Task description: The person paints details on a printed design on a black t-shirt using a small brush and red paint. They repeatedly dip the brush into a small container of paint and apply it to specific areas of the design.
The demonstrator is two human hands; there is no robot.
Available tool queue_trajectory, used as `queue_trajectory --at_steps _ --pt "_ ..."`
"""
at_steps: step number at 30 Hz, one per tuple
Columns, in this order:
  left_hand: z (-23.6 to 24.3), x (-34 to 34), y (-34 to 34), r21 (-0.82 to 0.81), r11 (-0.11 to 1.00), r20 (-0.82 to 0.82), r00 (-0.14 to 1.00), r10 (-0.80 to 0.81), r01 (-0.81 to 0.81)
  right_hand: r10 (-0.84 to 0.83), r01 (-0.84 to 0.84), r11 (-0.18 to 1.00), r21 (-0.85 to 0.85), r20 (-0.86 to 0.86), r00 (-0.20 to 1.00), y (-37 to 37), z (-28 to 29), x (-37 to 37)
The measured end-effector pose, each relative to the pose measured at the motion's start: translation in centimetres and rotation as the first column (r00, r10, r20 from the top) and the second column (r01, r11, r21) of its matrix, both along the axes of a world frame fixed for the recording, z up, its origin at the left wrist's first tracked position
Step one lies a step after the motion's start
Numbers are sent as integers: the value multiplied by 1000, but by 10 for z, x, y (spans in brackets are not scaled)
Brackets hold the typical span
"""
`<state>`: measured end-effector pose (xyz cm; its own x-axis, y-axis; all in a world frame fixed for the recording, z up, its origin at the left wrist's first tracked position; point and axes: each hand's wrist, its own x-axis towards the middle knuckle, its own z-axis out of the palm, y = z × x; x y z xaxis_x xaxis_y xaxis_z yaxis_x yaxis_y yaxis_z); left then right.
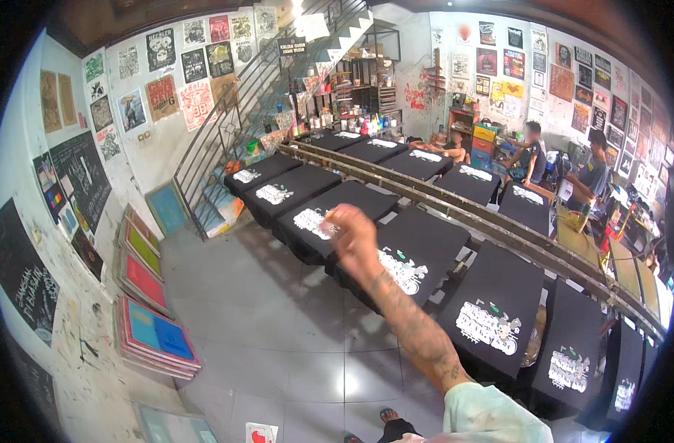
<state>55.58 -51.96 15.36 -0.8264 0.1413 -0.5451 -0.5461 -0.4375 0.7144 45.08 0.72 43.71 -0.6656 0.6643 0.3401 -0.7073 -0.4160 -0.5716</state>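
My right hand (353, 238) is raised in front of the row of black T-shirts, at the end of a tattooed forearm with a pale green sleeve. Its fingers look curled together and are slightly blurred; whether a small thing sits between them I cannot make out. Behind the fingers, a black T-shirt (355, 199) with a white print lies spread flat. Next to it, partly behind my wrist, is another black T-shirt (425, 235) with a white print and small green marks. My left hand is out of the picture.
More printed black shirts (492, 284) line both sides of a long rail (455, 207). Framed screens (156, 336) lean along the left wall. A staircase (237, 140) rises at the back. Several people (532, 155) are at the far right. Grey tiled floor (270, 325) lies below.
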Motion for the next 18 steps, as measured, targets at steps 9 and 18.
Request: queue_trajectory --at_steps 9,18 --pt "-25 -33 5 49 999 50 999 11 -13 5 0 999 34 -128 992 62 29 42" --pt "-1 -39 114 70 997 -31 999 -42 44 132 -130 991 20 -182 974 118 40 64"
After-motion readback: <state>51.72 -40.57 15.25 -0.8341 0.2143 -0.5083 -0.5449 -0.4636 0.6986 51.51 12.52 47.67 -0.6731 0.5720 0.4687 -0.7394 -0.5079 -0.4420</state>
